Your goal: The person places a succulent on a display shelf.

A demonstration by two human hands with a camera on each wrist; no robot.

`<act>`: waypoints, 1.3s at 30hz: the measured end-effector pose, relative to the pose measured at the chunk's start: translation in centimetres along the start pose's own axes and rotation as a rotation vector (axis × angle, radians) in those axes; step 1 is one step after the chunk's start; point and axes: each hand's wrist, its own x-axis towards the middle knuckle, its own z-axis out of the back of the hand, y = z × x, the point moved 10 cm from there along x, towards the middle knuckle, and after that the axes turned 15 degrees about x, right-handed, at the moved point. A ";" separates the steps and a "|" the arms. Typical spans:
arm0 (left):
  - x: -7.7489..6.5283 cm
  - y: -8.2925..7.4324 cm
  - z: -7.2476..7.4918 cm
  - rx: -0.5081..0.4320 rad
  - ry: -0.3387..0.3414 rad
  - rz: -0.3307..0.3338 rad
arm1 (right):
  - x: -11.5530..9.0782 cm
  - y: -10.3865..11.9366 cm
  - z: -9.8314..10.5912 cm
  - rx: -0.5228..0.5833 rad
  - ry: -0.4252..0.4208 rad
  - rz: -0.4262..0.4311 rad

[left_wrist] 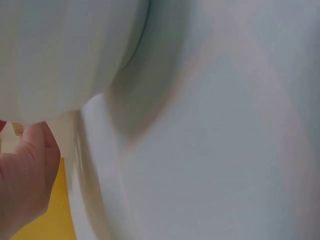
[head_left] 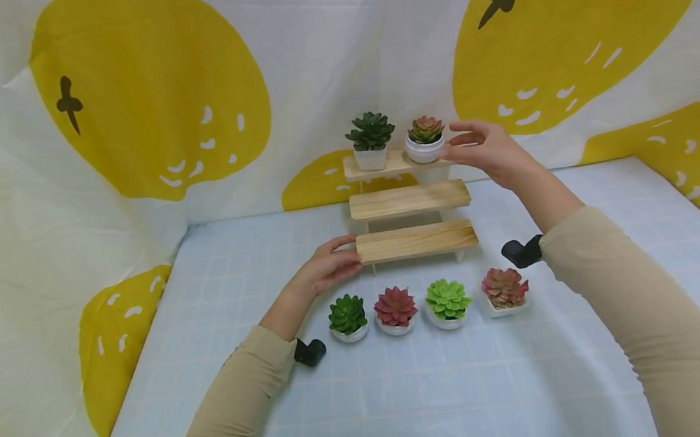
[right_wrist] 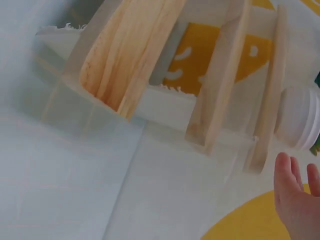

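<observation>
A three-tier wooden stand rises toward the back of the table. At the left end of its lowest plank, my left hand holds the edge between thumb and fingers. On the top plank stand a dark green succulent in a white square pot and a reddish-green succulent in a round white pot. My right hand is beside the round pot, fingers fairly straight and spread. In the right wrist view, the fingertips lie just off that pot. The left wrist view shows the left hand partly hidden.
In front of the stand, a row holds a green succulent, a red succulent, a bright green succulent and a pinkish succulent in a square pot. A lemon-print cloth hangs behind the table.
</observation>
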 end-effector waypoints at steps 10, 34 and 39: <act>0.0 0.2 -0.1 -0.005 -0.004 0.007 | -2.6 -0.3 2.0 -0.005 0.071 0.065; 0.0 0.1 -0.1 -0.012 0.002 -0.009 | -9.9 -3.6 2.7 -0.046 0.345 0.175; -0.1 0.0 -0.2 -0.019 0.007 -0.009 | -11.3 -4.8 3.1 -0.086 0.357 0.166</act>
